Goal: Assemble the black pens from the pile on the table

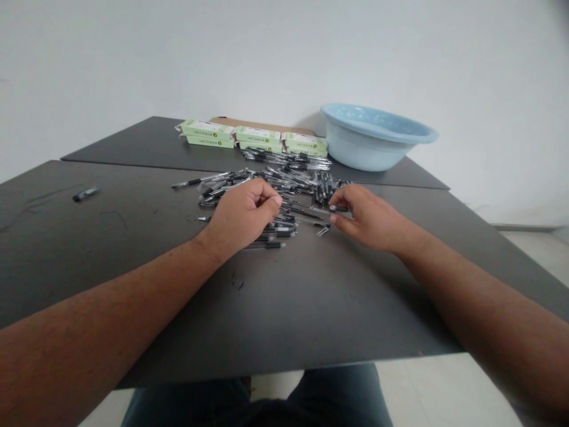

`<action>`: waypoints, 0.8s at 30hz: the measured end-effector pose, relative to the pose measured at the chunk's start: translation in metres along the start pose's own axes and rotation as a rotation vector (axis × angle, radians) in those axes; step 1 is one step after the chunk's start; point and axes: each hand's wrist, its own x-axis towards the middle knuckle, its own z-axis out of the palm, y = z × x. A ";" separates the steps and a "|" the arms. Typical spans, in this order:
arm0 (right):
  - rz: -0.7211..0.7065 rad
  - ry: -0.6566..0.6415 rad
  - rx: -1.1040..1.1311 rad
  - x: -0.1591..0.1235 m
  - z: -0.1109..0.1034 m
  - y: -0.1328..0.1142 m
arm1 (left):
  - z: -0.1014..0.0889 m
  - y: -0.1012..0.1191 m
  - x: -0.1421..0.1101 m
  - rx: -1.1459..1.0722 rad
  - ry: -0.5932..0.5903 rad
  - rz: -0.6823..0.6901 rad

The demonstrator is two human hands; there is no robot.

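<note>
My left hand (246, 210) is closed over the near side of a heap of pens (275, 181), thumb pressed to the curled fingers. What lies inside that grip is hidden. My right hand (362, 216) is on the right of the heap, thumb and fingers bent around a small dark pen cap (338, 208). Between the two hands stretches a clear-barrelled pen (306, 210); I cannot tell which hand touches it. Loose small black and clear pieces (322, 228) lie just below the right fingertips. More pens (271, 237) lie beside my left wrist.
Green-and-white boxes (208, 133) stand in stacked rows at the back, with a row of pens (284, 159) in front. A light blue basin (373, 139) sits at the back right. One short black-and-clear piece (85, 194) lies far left on the dark table (284, 314).
</note>
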 end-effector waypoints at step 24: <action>-0.053 0.001 0.023 0.006 -0.002 0.032 | -0.003 0.004 0.004 -0.175 0.097 -0.128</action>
